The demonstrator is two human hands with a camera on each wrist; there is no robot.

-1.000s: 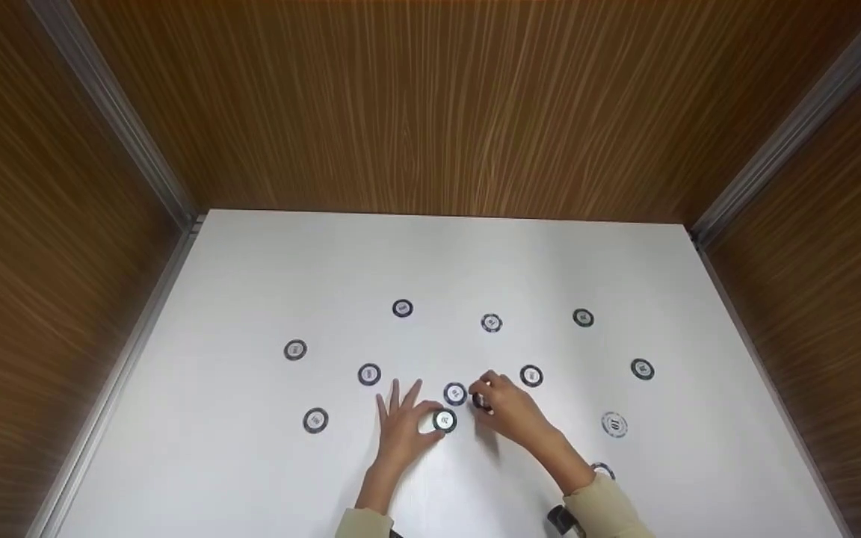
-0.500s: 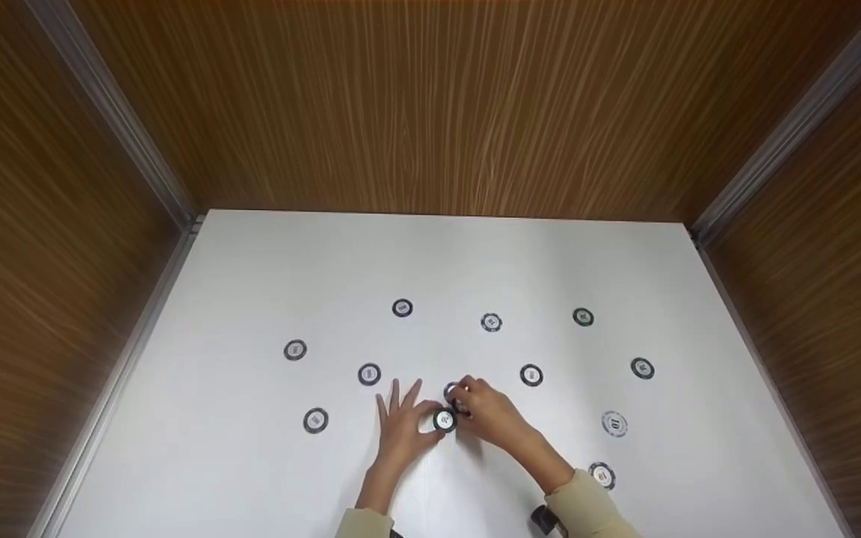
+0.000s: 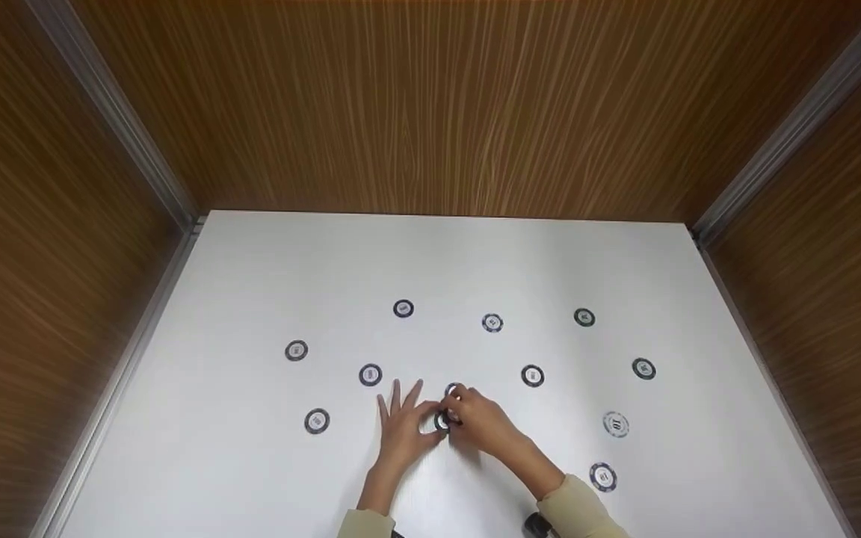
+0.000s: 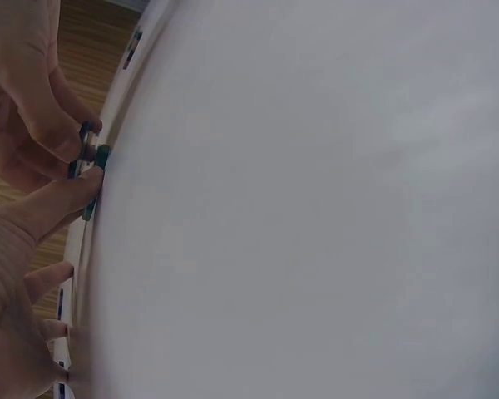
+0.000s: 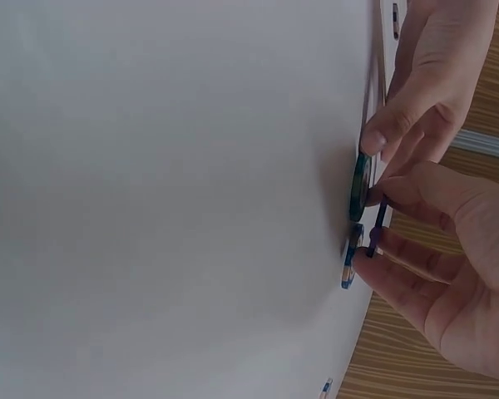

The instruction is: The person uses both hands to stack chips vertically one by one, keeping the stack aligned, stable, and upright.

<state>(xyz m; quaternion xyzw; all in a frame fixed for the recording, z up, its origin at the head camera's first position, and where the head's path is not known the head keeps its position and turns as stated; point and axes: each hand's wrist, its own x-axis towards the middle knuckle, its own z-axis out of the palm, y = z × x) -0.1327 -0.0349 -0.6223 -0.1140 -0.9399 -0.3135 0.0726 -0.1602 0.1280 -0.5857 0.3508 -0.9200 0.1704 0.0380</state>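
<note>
On the white table my left hand [image 3: 402, 433] pinches a green-edged poker chip [image 5: 360, 189] by its rim, thumb and index finger on opposite sides, the other fingers spread. My right hand [image 3: 484, 424] grips a purple-edged poker chip [image 5: 377, 226] just above it, overlapping the green chip in the head view. Close by lies a blue-edged poker chip [image 5: 353, 256], flat on the table and partly hidden by the right fingers in the head view.
Several poker chips lie scattered around the hands, among them a pale chip marked 10 [image 3: 616, 424], a blue-edged one [image 3: 603, 477] near the right sleeve and a dark one [image 3: 317, 421] at left. Wood-grain panels [image 3: 430, 112] enclose the table [image 3: 251, 261].
My right hand has moved left with the purple chip, passing by the blue chip to come over the green one. The left hand has stayed in place.
</note>
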